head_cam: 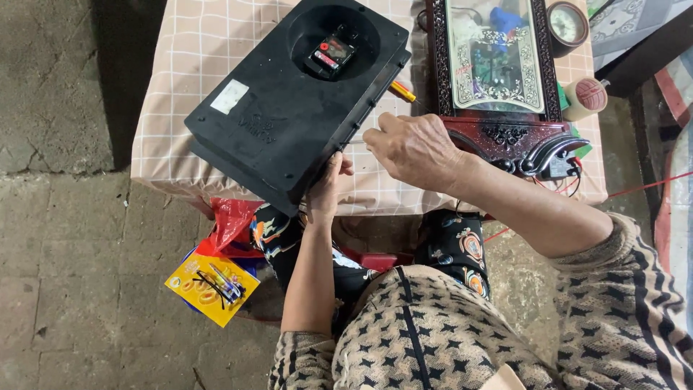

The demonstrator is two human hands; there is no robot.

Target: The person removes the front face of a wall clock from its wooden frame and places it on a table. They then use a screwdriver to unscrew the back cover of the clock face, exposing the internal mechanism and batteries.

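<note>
A black plastic clock back [289, 101] lies face down on the checked tablecloth [180, 43], with a small clock movement [330, 55] set in its round recess. My left hand [326, 186] grips the near corner of the black case from below. My right hand [415, 148] is at the case's right edge, fingers closed around a thin tool, whose yellow-and-red handle [402, 91] shows beyond my fingers.
A dark red ornate wooden clock frame [498, 108] with a glass panel lies to the right. A small round dial [567, 25] and a roll of tape [586, 97] sit beyond it. A red bag [232, 220] and a yellow packet [209, 285] lie on the concrete floor.
</note>
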